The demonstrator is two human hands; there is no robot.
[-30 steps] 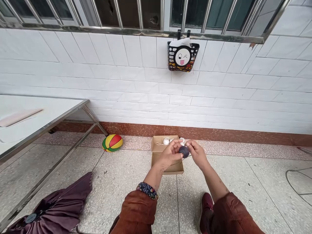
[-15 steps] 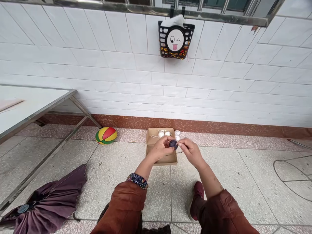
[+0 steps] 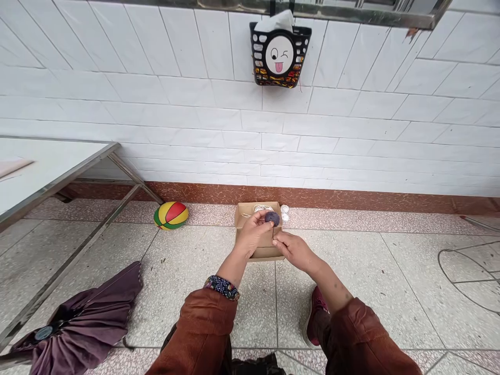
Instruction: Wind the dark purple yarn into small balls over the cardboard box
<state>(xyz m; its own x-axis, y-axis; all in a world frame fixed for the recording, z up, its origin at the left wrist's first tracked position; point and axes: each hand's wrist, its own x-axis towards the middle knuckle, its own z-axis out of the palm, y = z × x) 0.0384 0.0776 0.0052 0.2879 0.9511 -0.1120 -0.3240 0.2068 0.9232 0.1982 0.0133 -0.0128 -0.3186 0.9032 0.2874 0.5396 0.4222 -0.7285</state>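
My left hand (image 3: 252,234) grips a small ball of dark purple yarn (image 3: 272,218) between thumb and fingers. A strand of that yarn runs down from the ball to my right hand (image 3: 292,251), whose thumb and fingertips are pinched on it. Both hands are above an open cardboard box (image 3: 255,253) on the floor. White yarn (image 3: 262,208) lies in the far part of the box, partly covered by my left hand. Small white yarn balls (image 3: 285,212) sit just outside the box's far right corner.
A colourful ball (image 3: 171,215) rests on the floor beside a metal-framed table (image 3: 58,161). At lower left lies a folded purple umbrella (image 3: 89,317). A black basket (image 3: 279,54) hangs on the tiled wall, and a wire frame (image 3: 469,281) is at right.
My right hand has moved down and away from the yarn ball, drawing a strand out. My left hand has turned the ball and lifted it slightly away from me.
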